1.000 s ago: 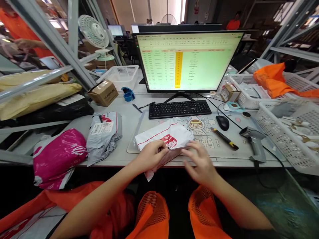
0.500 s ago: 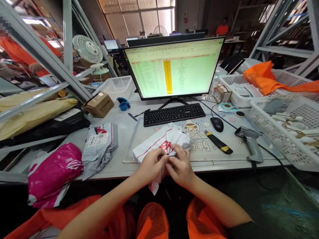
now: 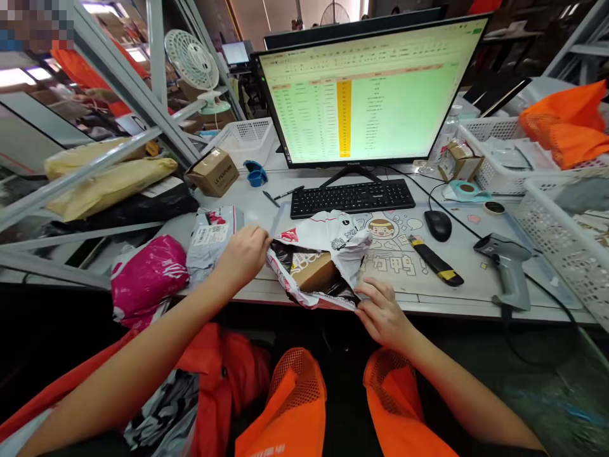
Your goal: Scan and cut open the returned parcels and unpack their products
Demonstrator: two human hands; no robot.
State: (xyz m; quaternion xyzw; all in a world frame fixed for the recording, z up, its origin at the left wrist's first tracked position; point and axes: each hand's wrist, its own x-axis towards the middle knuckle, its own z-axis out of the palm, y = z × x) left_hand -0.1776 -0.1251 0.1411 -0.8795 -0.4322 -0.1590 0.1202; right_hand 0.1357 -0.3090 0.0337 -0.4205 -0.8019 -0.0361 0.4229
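A white plastic mailer bag [image 3: 328,230] lies at the desk's front edge with its mouth torn wide. Inside it a brown cardboard box [image 3: 314,271] with pale lettering shows; part of it is hidden by the bag. My left hand [image 3: 247,254] pinches the bag's left edge, fingers closed. At the lower right corner of the opening, my right hand [image 3: 380,311] grips the plastic between thumb and fingers. Beyond the bag sits a black keyboard [image 3: 352,198]. A black and yellow utility knife [image 3: 435,260] rests to the right on the desk mat.
Left of the bag lie a grey mailer [image 3: 214,236], a pink mailer [image 3: 150,276] and a small carton [image 3: 212,172]. Rightward are a mouse [image 3: 438,225], a barcode scanner [image 3: 505,266] and a white basket [image 3: 566,244]. A monitor [image 3: 371,101] stands behind.
My hands have moved apart, left hand leftward and right hand rightward. The mailer bag now gapes open and the box inside shows. The view has shifted downward.
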